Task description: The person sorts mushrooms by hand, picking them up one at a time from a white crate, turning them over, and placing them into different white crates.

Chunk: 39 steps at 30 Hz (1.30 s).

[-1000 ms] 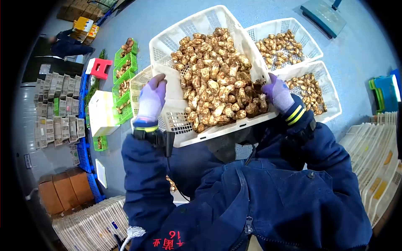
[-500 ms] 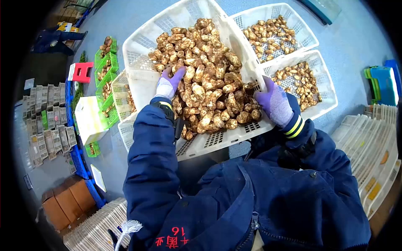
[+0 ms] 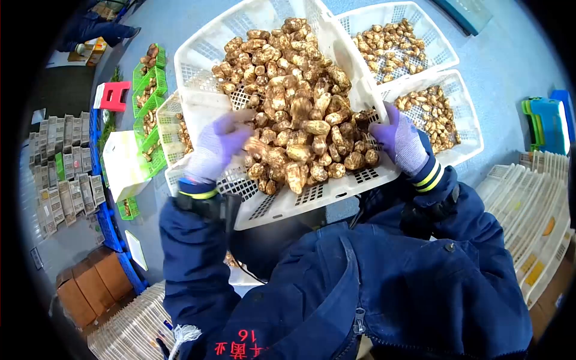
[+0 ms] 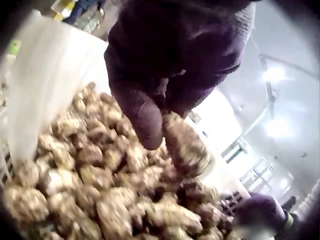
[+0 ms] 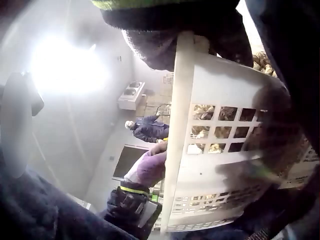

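Observation:
A large white plastic basket is tilted toward the person's lap, with a heap of brown-and-cream mushrooms in it. Over the basket's left side is the left hand in a purple glove, slightly blurred. The left wrist view shows its thumb and finger pinching a single mushroom above the heap. On the opposite side, the gloved right hand grips the basket's side rim, and the right wrist view shows the slotted outer wall beside it.
Two smaller white baskets with mushrooms stand on the floor at the upper right. Green baskets line the left, near a red stool and a white foam box. Stacked white baskets are at right. Another person is farther off.
The left hand went from the left rim into the heap, then drew back left with a mushroom. The right hand stays on the rim. The head view has shifted slightly.

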{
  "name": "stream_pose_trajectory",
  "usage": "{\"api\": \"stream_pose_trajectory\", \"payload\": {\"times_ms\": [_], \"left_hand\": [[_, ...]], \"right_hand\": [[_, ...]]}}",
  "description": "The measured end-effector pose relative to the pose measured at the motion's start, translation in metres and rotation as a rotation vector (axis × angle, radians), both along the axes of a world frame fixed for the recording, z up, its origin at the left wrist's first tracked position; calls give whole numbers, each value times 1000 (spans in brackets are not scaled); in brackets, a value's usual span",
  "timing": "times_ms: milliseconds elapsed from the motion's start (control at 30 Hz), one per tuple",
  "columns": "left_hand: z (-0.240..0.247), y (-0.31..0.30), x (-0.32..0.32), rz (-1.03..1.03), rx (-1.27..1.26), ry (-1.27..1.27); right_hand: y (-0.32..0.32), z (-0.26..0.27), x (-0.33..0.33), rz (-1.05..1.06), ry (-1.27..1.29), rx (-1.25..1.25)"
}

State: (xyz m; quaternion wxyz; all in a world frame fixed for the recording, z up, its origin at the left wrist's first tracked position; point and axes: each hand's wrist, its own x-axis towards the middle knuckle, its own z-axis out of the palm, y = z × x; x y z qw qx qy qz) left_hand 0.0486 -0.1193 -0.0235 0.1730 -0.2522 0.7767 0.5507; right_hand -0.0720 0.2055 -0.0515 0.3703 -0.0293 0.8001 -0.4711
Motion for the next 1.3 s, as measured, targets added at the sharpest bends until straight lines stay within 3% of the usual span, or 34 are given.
{"api": "stream_pose_trajectory", "payload": {"times_ms": [67, 133, 200, 267, 333, 400, 467, 533, 567, 600, 667, 767, 867, 900, 933, 1000, 1067, 1133, 1200, 1233, 1267, 1300], "left_hand": [[-20, -32, 7, -35, -229, 238], [-7, -33, -14, -127, -539, 205], [-22, -35, -43, -95, -548, 249], [-24, 5, -69, -82, -370, 28], [-78, 11, -84, -207, -563, 81], [-80, 30, -94, -190, -835, 173], [-71, 30, -97, -216, -673, -1], [-64, 25, -92, -119, -606, 22], [-46, 19, -81, -40, -348, 91], [-40, 8, -72, 127, 9, 225], [3, 1, -50, 181, 141, 317], [50, 28, -32, 54, 116, 299], [79, 68, -30, -12, 78, 283], [80, 70, -30, 10, 108, 280], [75, 63, -29, 65, 47, 291], [48, 35, -22, 165, -72, 308], [1, 4, -1, -226, -241, 146], [14, 41, -2, -453, -380, -251], [-20, 48, 6, -565, -488, -13], [-28, 55, -1, -642, -531, 99], [-32, 57, -5, -606, -525, 51], [-30, 64, -10, -669, -580, 8]], "right_hand": [[2, -19, 1, -31, 48, -37], [1, -26, 1, -43, 103, -57], [0, -20, 2, -40, 85, -29], [1, -17, 0, -33, 63, -25], [-1, 0, -1, 17, 76, 57], [0, 5, 1, 52, 149, 85], [0, -1, -2, 79, 165, 114], [-1, -1, -2, 76, 139, 139], [4, -12, -4, 94, 218, 109], [3, -11, -6, 93, 552, 34], [-2, 3, -10, 89, 1215, -129], [-43, 55, 13, 243, 862, -491], [-84, 70, 17, 388, 455, -263], [-88, 59, 12, 315, 283, -380], [-81, 56, 8, 290, 296, -499], [-59, 61, -1, 243, 103, -511], [-36, 48, -6, 147, -67, -622], [-22, 28, -8, 28, -242, -764], [-15, 31, 1, -54, -290, -747], [-11, 21, 1, -8, -194, -734], [-7, 11, 2, 36, -97, -718], [-8, 27, 4, -32, -228, -656]]}}
